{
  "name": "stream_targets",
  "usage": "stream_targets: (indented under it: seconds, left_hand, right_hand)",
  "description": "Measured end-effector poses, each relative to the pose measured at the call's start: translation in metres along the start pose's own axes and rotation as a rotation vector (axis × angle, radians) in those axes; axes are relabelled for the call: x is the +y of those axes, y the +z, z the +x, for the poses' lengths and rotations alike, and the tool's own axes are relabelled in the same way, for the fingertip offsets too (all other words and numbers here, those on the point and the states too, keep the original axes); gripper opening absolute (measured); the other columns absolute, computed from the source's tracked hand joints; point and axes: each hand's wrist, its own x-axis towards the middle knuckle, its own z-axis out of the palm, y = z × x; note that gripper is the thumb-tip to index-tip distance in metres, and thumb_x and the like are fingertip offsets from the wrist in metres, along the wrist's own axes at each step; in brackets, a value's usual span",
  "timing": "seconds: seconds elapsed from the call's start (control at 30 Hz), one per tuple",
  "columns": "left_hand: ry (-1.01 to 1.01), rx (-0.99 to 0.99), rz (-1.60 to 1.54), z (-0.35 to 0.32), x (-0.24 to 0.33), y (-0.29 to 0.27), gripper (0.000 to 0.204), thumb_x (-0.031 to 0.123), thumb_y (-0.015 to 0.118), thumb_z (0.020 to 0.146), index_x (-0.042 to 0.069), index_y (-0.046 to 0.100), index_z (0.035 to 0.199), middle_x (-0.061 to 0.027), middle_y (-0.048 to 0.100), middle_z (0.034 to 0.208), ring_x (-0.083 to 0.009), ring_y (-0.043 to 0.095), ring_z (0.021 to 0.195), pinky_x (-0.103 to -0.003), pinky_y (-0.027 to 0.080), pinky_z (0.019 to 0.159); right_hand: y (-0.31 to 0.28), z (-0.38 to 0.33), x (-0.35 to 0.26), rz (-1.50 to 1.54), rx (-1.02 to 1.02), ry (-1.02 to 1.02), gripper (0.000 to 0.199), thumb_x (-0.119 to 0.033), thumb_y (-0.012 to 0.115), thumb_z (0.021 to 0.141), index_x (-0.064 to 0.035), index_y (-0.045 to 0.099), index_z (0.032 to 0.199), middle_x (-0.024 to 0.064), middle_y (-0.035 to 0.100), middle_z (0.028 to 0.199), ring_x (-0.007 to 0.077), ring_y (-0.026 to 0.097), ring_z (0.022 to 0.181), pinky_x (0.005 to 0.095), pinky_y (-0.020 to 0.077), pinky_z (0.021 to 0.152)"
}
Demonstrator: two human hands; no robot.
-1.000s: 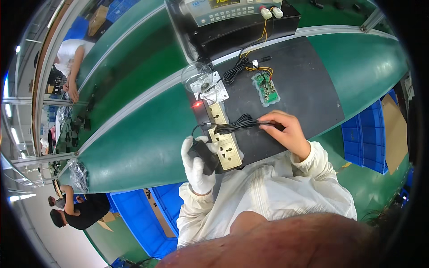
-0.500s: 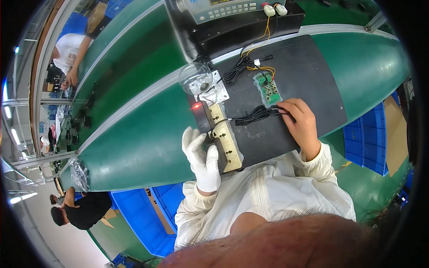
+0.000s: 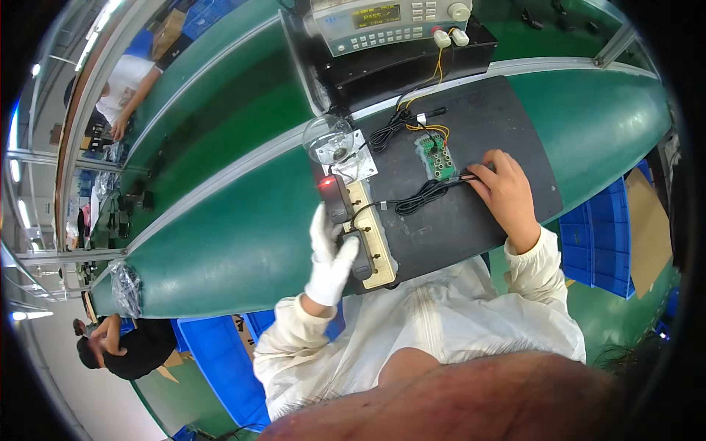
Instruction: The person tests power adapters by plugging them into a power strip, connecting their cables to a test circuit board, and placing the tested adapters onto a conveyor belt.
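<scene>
My left hand (image 3: 328, 264), in a white glove, is beside the cream power strip (image 3: 380, 268). Its fingers are apart, the thumb against the lower black power adapter (image 3: 360, 256) and the fingertips near the upper black adapter (image 3: 336, 200), which shows a red light. Both adapters sit on the strip. My bare right hand (image 3: 507, 192) is closed on the end of a black cable; the fingers partly hide its tip. The cable's coiled bundle (image 3: 422, 199) hangs or lies between the strip and this hand, just below a green circuit board (image 3: 439, 156) with round metal contacts.
A grey bench instrument (image 3: 390, 26) with a lit screen stands at the back on a black box. Orange and black wires run from it to the board. A clear bulb (image 3: 327, 140) stands on a metal plate left of the black mat (image 3: 507, 110). Blue bins flank the bench.
My left hand has shifted toward the adapters, its thumb now against the lower one. My right hand has moved right with the cable end, drawing the bundle along. The whole view has tilted slightly.
</scene>
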Motion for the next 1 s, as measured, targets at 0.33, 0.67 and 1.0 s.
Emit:
stream_targets:
  seconds: [0.33,0.67,1.0]
  left_hand:
    - [-0.008,-0.275,0.421,0.077,0.019,-0.034,0.102,0.021,0.084,0.075,0.006,0.015,0.149,-0.0197,0.055,0.126,-0.0242,0.058,0.113,-0.037,0.049,0.094]
    - [0.03,-0.111,0.438,0.075,0.012,-0.024,0.097,0.026,0.089,0.066,0.009,0.033,0.144,-0.0153,0.062,0.118,-0.0234,0.062,0.108,-0.035,0.048,0.096]
    - [0.09,-0.052,0.354,0.072,0.005,-0.02,0.088,0.032,0.086,0.068,0.006,0.04,0.138,-0.0087,0.059,0.113,-0.0176,0.059,0.096,-0.031,0.05,0.087]
  right_hand:
    - [0.022,0.063,0.015,0.6,-0.255,-0.016,0.024,-0.01,0.071,0.085,0.0012,0.068,0.106,0.0147,0.065,0.093,0.0302,0.065,0.079,0.0353,0.0522,0.07]
    - [0.057,0.048,0.021,0.661,-0.125,-0.08,0.017,-0.007,0.069,0.088,0.0014,0.065,0.102,0.0114,0.063,0.097,0.0263,0.062,0.087,0.0331,0.0497,0.077]
    - [0.066,0.049,0.017,0.87,0.006,0.025,0.017,0.005,0.064,0.085,0.0038,0.066,0.102,0.0102,0.065,0.098,0.0205,0.063,0.089,0.0292,0.0498,0.078]
